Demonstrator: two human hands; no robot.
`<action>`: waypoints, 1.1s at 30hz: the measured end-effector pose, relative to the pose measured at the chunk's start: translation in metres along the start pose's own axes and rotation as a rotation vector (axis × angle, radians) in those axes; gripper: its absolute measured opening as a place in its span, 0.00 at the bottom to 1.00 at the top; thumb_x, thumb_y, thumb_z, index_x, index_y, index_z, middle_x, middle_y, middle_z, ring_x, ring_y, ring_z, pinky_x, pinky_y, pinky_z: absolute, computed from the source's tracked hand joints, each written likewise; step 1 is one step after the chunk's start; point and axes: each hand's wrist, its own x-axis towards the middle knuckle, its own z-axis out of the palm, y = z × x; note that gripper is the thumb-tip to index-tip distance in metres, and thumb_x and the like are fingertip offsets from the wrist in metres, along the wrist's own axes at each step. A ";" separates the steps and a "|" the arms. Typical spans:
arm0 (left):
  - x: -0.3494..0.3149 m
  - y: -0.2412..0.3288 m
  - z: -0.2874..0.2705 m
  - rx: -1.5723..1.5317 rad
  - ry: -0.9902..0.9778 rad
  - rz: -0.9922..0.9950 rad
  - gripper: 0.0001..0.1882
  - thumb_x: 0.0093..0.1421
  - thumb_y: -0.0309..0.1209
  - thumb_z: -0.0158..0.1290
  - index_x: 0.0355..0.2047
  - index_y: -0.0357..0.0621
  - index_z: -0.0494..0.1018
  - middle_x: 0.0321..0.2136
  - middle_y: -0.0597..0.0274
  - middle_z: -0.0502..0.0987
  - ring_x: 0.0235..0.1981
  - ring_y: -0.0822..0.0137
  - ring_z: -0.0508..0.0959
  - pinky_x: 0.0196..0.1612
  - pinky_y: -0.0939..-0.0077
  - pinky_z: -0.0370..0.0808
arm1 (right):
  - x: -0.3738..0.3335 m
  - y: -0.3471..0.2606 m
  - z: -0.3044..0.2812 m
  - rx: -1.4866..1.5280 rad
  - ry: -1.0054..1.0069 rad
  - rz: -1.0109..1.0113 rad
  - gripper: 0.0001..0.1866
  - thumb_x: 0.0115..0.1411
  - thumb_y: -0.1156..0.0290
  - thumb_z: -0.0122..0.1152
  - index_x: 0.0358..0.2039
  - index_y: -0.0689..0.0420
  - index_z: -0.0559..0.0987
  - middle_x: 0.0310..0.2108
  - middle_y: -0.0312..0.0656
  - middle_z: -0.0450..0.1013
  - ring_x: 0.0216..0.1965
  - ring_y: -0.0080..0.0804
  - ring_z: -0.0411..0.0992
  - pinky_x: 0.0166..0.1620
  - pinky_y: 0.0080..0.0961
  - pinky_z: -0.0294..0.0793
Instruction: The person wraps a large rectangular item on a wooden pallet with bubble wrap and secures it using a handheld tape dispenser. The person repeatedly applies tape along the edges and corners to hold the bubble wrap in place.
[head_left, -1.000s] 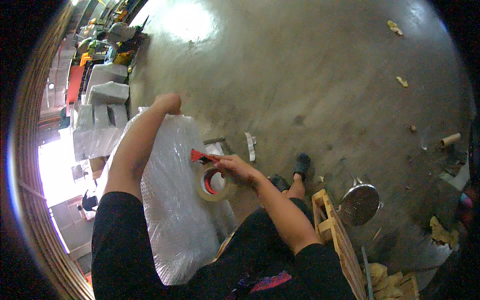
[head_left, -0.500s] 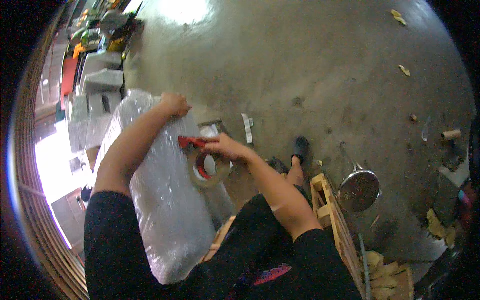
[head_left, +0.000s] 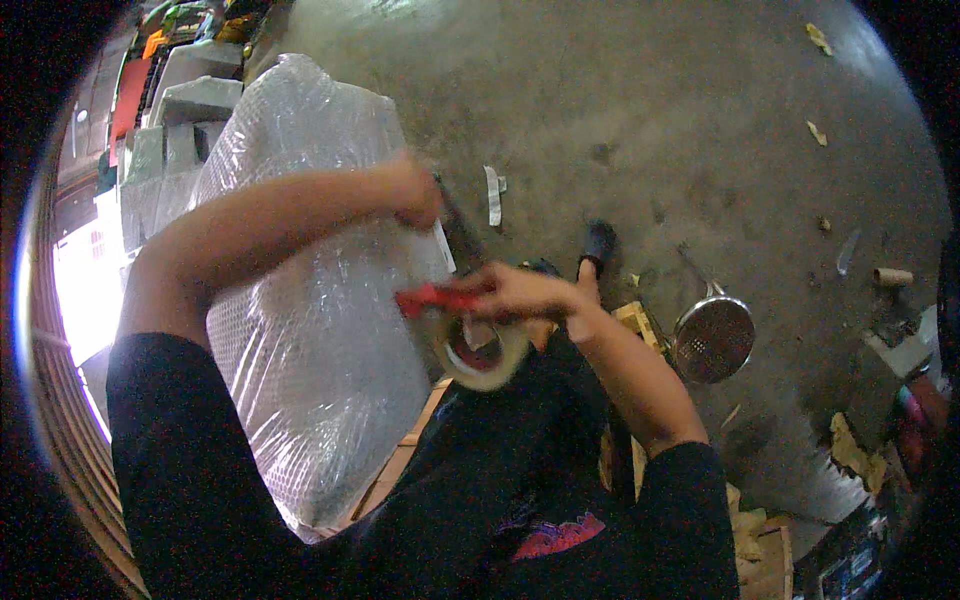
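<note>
A large bundle in clear bubble wrap [head_left: 310,330] stands before me, its plastic creased and shiny. My right hand [head_left: 515,295] is closed round a red tape dispenser [head_left: 435,298] with a wide roll of tape [head_left: 503,372] on it. The dispenser's red head is beside the bundle's right side; whether it touches the plastic I cannot tell. Across the top of the bundle reaches my left arm. My left hand [head_left: 410,195] is at the bundle's right edge, smeared by motion, so its fingers cannot be made out.
Wooden pallet slats [head_left: 400,450] show under the bundle. A metal strainer [head_left: 713,338] lies on the concrete floor to the right, with a cardboard tube [head_left: 893,277] and paper scraps farther off. A white strip [head_left: 494,195] lies beyond my hands. Wrapped blocks [head_left: 200,100] stand at the far left.
My left hand has moved right and nearer, from the bundle's far top to its right edge. My right hand has shifted right with the tape dispenser. The view has shifted, showing more of the bundle.
</note>
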 end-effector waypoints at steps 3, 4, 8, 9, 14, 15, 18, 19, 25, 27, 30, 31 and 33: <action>-0.035 0.089 0.017 -0.182 -0.354 0.187 0.31 0.60 0.54 0.49 0.53 0.43 0.75 0.58 0.55 0.73 0.62 0.54 0.70 0.65 0.39 0.56 | -0.043 0.006 0.029 -0.143 -0.170 0.266 0.40 0.53 0.58 0.68 0.67 0.52 0.68 0.35 0.31 0.75 0.32 0.19 0.69 0.35 0.21 0.71; -0.059 0.116 0.037 -0.093 -0.214 0.202 0.35 0.61 0.56 0.48 0.58 0.42 0.70 0.63 0.53 0.67 0.65 0.52 0.65 0.67 0.39 0.51 | -0.053 0.008 0.041 -0.177 -0.168 0.283 0.42 0.53 0.57 0.68 0.68 0.51 0.66 0.34 0.31 0.75 0.31 0.19 0.69 0.34 0.21 0.71; -0.101 0.164 0.065 -0.041 -0.109 0.404 0.47 0.58 0.64 0.48 0.68 0.43 0.59 0.71 0.53 0.53 0.72 0.47 0.50 0.70 0.33 0.39 | -0.071 0.016 0.067 -0.070 -0.298 0.180 0.45 0.53 0.55 0.68 0.70 0.47 0.62 0.31 0.30 0.74 0.27 0.18 0.67 0.30 0.20 0.70; -0.108 0.173 0.067 -0.092 -0.107 0.433 0.49 0.56 0.64 0.51 0.68 0.42 0.59 0.71 0.54 0.54 0.72 0.47 0.51 0.69 0.32 0.38 | -0.073 0.018 0.073 -0.093 -0.305 0.199 0.45 0.53 0.56 0.68 0.70 0.47 0.62 0.31 0.30 0.75 0.27 0.18 0.67 0.30 0.20 0.70; -0.113 0.189 0.048 0.041 -0.176 0.485 0.50 0.53 0.64 0.55 0.69 0.48 0.58 0.69 0.56 0.59 0.70 0.47 0.57 0.66 0.26 0.41 | -0.062 0.000 0.085 -0.315 -0.285 0.184 0.42 0.53 0.54 0.66 0.68 0.49 0.65 0.31 0.39 0.78 0.28 0.25 0.71 0.33 0.25 0.73; -0.111 0.192 0.043 0.095 -0.244 0.477 0.49 0.53 0.64 0.55 0.69 0.50 0.58 0.68 0.57 0.61 0.69 0.48 0.58 0.65 0.25 0.42 | -0.055 -0.010 0.085 -0.454 -0.289 0.228 0.42 0.52 0.54 0.65 0.68 0.50 0.66 0.31 0.41 0.79 0.28 0.28 0.73 0.34 0.27 0.74; -0.109 0.198 0.038 0.148 -0.232 0.466 0.45 0.54 0.63 0.55 0.66 0.55 0.63 0.64 0.58 0.67 0.67 0.49 0.63 0.64 0.24 0.45 | -0.023 -0.043 0.084 -0.635 -0.390 0.379 0.36 0.50 0.45 0.69 0.54 0.56 0.78 0.38 0.46 0.81 0.35 0.39 0.78 0.41 0.36 0.77; -0.109 0.200 0.039 0.158 -0.198 0.470 0.43 0.54 0.62 0.55 0.65 0.56 0.65 0.63 0.58 0.69 0.66 0.50 0.65 0.63 0.24 0.46 | -0.015 -0.049 0.087 -0.683 -0.419 0.436 0.35 0.49 0.43 0.70 0.49 0.57 0.81 0.40 0.47 0.82 0.37 0.40 0.79 0.42 0.37 0.78; -0.109 0.209 0.050 0.153 -0.146 0.522 0.40 0.53 0.61 0.56 0.62 0.55 0.68 0.60 0.58 0.71 0.63 0.50 0.67 0.61 0.28 0.50 | -0.034 -0.055 0.100 -0.922 -0.206 0.044 0.27 0.45 0.42 0.72 0.37 0.51 0.85 0.37 0.44 0.82 0.38 0.45 0.79 0.41 0.39 0.77; -0.106 0.209 0.054 0.128 -0.146 0.532 0.39 0.53 0.60 0.57 0.61 0.54 0.68 0.60 0.57 0.71 0.62 0.50 0.68 0.61 0.30 0.52 | -0.047 -0.063 0.088 -1.006 -0.103 -0.044 0.31 0.45 0.41 0.71 0.39 0.56 0.83 0.37 0.46 0.81 0.41 0.50 0.79 0.43 0.42 0.77; -0.096 0.210 0.063 0.050 -0.132 0.543 0.38 0.53 0.59 0.57 0.59 0.54 0.70 0.58 0.57 0.72 0.61 0.50 0.69 0.60 0.32 0.54 | -0.069 -0.084 0.062 -1.101 0.160 0.437 0.22 0.43 0.43 0.71 0.37 0.39 0.86 0.35 0.40 0.82 0.38 0.45 0.80 0.41 0.41 0.79; -0.092 0.210 0.066 0.016 -0.127 0.544 0.37 0.52 0.59 0.57 0.58 0.53 0.70 0.58 0.57 0.72 0.60 0.50 0.69 0.59 0.32 0.55 | -0.081 -0.089 0.056 -1.092 0.225 0.454 0.23 0.43 0.43 0.71 0.39 0.38 0.86 0.36 0.40 0.82 0.39 0.45 0.80 0.41 0.41 0.79; -0.080 0.210 0.071 -0.048 -0.113 0.540 0.36 0.52 0.58 0.57 0.57 0.53 0.71 0.57 0.56 0.73 0.59 0.50 0.70 0.59 0.34 0.56 | -0.116 -0.091 0.048 -1.072 0.385 0.471 0.25 0.44 0.44 0.70 0.43 0.37 0.84 0.36 0.41 0.82 0.40 0.45 0.80 0.43 0.41 0.79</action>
